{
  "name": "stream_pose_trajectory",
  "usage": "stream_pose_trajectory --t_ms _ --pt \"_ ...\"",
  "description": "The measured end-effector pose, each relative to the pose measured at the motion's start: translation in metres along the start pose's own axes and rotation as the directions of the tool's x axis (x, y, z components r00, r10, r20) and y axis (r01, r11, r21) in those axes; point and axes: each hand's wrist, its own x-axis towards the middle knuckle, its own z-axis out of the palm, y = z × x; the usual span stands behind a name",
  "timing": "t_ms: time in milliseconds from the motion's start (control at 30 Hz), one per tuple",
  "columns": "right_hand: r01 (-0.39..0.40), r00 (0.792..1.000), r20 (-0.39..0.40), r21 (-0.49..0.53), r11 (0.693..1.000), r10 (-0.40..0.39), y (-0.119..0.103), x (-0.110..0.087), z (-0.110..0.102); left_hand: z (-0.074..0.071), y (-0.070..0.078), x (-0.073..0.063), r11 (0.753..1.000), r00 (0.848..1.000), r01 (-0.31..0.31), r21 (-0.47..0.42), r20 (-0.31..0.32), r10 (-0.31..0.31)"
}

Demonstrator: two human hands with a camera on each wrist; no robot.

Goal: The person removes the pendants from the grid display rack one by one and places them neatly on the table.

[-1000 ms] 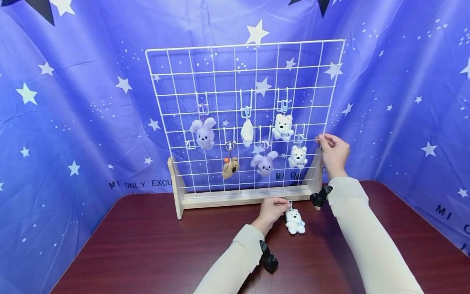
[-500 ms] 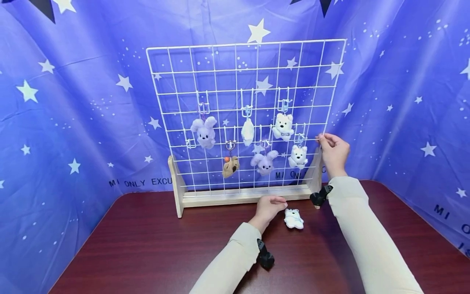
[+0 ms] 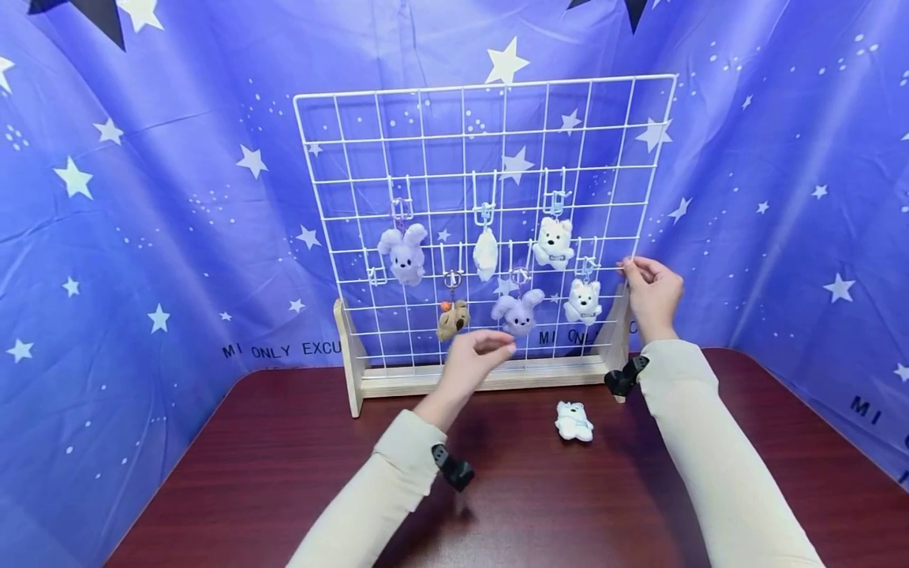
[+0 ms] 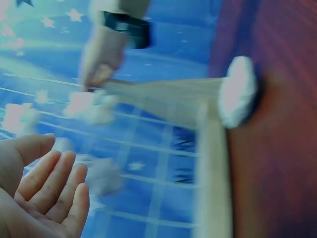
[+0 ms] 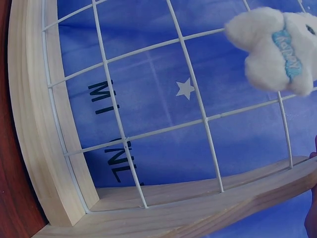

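My left hand (image 3: 472, 367) is raised before the lower middle of the white wire grid rack (image 3: 464, 87), holding nothing. Its fingers (image 4: 52, 186) are loosely bent in the left wrist view. A white plush bear keychain (image 3: 574, 422) lies on the table to its right, in front of the rack. At the rack's right edge, my right hand (image 3: 652, 296) pinches the frame between thumb and fingers. Nearest the left hand hang a brown plush keychain (image 3: 452, 322) and a lavender bunny keychain (image 3: 521, 315). A white plush keychain (image 5: 280, 52) hangs near my right hand.
Higher on the grid hang another lavender bunny (image 3: 403, 254), a white plush seen edge-on (image 3: 486, 254) and a white bear (image 3: 554, 241). A bare hook (image 3: 376, 276) sits at the left. The wooden base (image 3: 398, 385) stands on the dark red table (image 3: 284, 473).
My left hand has let go of the white bear keychain, now lying on the table, and has moved up and left. The right hand stays on the rack's edge.
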Motion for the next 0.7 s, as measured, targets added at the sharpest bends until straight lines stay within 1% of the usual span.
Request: stream_pose_trajectory --t_ms 67,133,167,200,300,333,400,433,533,567,633,667,700 --pt "-0.005 1.0 0.002 -0.005 1.0 0.005 -0.001 -0.001 0.0 -0.017 0.014 -0.001 0.999 0.999 -0.039 0.019 -0.027 0.039" --pt "-0.012 1.0 0.003 -0.011 1.0 0.012 -0.002 -0.001 -0.001 -0.035 0.026 -0.001 0.996 0.995 -0.074 0.041 -0.068 0.077" --pt "-0.014 1.0 0.004 -0.013 1.0 0.014 -0.002 -0.001 -0.001 -0.043 0.032 -0.001 0.994 0.991 -0.092 0.055 -0.096 0.097" --pt "-0.016 1.0 0.004 -0.012 1.0 0.016 -0.002 -0.001 -0.001 -0.051 0.043 -0.003 0.993 0.987 -0.1 0.066 -0.122 0.107" --pt "-0.009 1.0 0.006 -0.023 1.0 0.009 -0.001 0.0 0.0 -0.077 0.059 -0.003 0.988 0.971 -0.125 0.096 -0.193 0.142" --pt "-0.005 1.0 0.006 -0.026 1.0 0.005 0.0 0.0 -0.001 -0.085 0.064 -0.002 0.986 0.964 -0.129 0.104 -0.221 0.15" --pt "-0.01 1.0 0.007 -0.007 1.0 0.01 0.0 0.002 0.0 -0.099 0.075 0.0 0.982 0.945 -0.142 0.128 -0.279 0.173" --pt "-0.01 1.0 0.007 -0.003 1.0 0.01 0.0 0.002 0.0 -0.106 0.076 0.004 0.978 0.931 -0.151 0.145 -0.313 0.19" --pt "-0.021 1.0 0.005 0.01 1.0 0.021 0.001 0.002 0.0 -0.122 0.091 0.008 0.964 0.883 -0.164 0.209 -0.405 0.238" --pt "-0.02 1.0 0.005 0.009 1.0 0.02 0.001 0.001 0.0 -0.127 0.095 0.01 0.959 0.871 -0.166 0.228 -0.423 0.251" --pt "-0.007 1.0 0.002 -0.007 1.0 0.007 0.001 0.001 0.0 -0.135 0.102 0.016 0.953 0.856 -0.167 0.254 -0.443 0.268" --pt "0.002 1.0 -0.001 -0.016 1.0 -0.002 0.001 0.001 0.0 -0.138 0.104 0.019 0.951 0.852 -0.174 0.258 -0.444 0.276" --pt "0.01 1.0 -0.002 -0.025 1.0 -0.01 0.002 0.0 0.0 -0.141 0.106 0.022 0.952 0.853 -0.175 0.252 -0.445 0.275"
